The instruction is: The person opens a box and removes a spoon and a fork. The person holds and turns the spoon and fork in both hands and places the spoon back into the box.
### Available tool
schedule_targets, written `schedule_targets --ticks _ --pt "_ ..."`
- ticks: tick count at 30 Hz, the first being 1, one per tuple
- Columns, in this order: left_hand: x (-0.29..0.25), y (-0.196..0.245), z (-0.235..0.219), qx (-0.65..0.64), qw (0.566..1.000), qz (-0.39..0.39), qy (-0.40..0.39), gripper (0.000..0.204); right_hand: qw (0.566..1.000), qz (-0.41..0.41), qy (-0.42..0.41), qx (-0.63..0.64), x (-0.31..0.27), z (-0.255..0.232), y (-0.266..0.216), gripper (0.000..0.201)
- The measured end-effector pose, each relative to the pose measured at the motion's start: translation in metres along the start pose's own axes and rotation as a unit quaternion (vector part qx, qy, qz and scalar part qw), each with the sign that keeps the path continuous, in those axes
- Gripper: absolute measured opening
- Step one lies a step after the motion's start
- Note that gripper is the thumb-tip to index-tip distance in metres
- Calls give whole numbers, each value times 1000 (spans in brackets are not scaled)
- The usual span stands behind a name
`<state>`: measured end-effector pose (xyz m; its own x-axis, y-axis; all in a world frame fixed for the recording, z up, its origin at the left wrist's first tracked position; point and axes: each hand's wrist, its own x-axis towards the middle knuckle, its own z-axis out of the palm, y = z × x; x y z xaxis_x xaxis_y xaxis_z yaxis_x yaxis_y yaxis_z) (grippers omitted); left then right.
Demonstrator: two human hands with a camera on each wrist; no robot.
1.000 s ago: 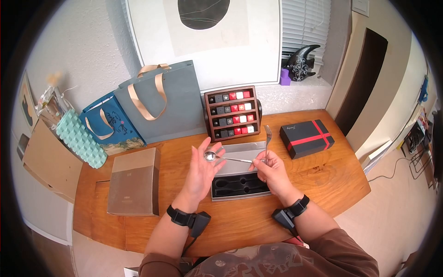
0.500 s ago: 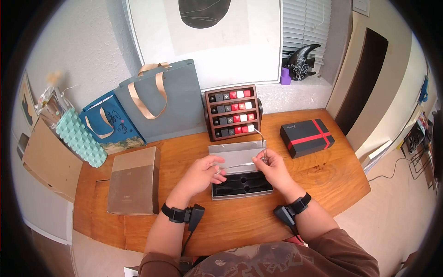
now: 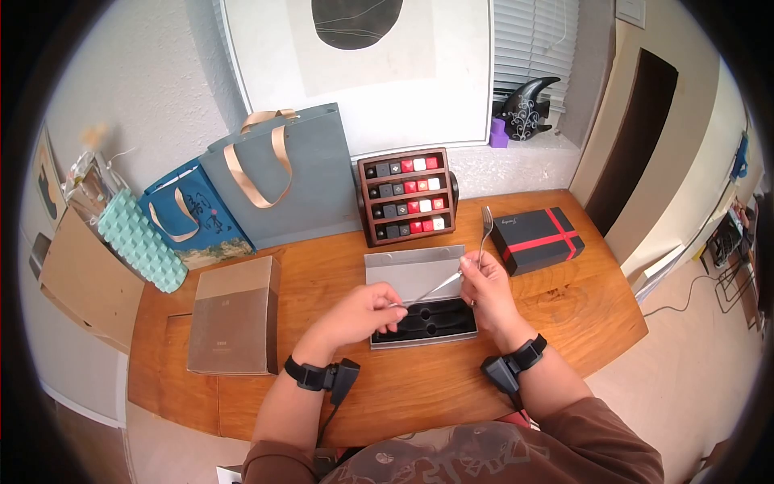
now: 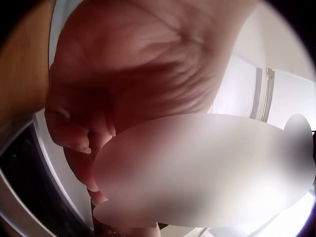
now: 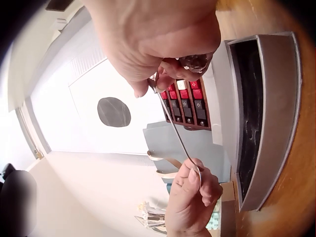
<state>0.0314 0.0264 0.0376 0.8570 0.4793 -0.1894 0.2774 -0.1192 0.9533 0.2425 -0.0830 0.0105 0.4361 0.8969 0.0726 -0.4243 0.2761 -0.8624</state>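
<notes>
Between the two hands a silver spoon (image 3: 442, 285) slants, bowl end low at the left hand. My left hand (image 3: 363, 313) pinches that end with thumb and fingers, which partly cover the bowl. In the right wrist view the thumb presses against the bowl of the spoon (image 5: 177, 134). My right hand (image 3: 490, 294) grips the spoon's handle end together with a silver fork (image 3: 486, 226), tines pointing up. Below the hands lies an open grey box (image 3: 379, 345) with a black moulded insert (image 3: 443, 319); its lid (image 3: 403, 270) is folded back.
A black box with red ribbon (image 3: 536, 240) lies to the right, a brown box (image 3: 234, 319) to the left. Behind stand a wooden rack of dice-like cubes (image 3: 407, 198), a grey paper bag (image 3: 310, 185), a blue bag (image 3: 189, 214) and a turquoise vase (image 3: 141, 242).
The left hand, first spread behind the spoon's bowl, has closed on the bowl and moved lower and to the right. The right hand has shifted right with the fork, tilting the spoon.
</notes>
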Motion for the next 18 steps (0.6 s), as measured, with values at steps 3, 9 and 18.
schedule_targets --ticks 3,9,18 --pt "-2 5 16 -42 996 -2 -72 15 999 4 -15 30 0 -2 1 16" --pt "3 0 31 -132 971 55 -194 22 995 37 -97 7 -6 4 -1 30" --pt "-7 20 36 -197 972 80 -97 17 985 16 -114 -129 -14 11 -7 31"
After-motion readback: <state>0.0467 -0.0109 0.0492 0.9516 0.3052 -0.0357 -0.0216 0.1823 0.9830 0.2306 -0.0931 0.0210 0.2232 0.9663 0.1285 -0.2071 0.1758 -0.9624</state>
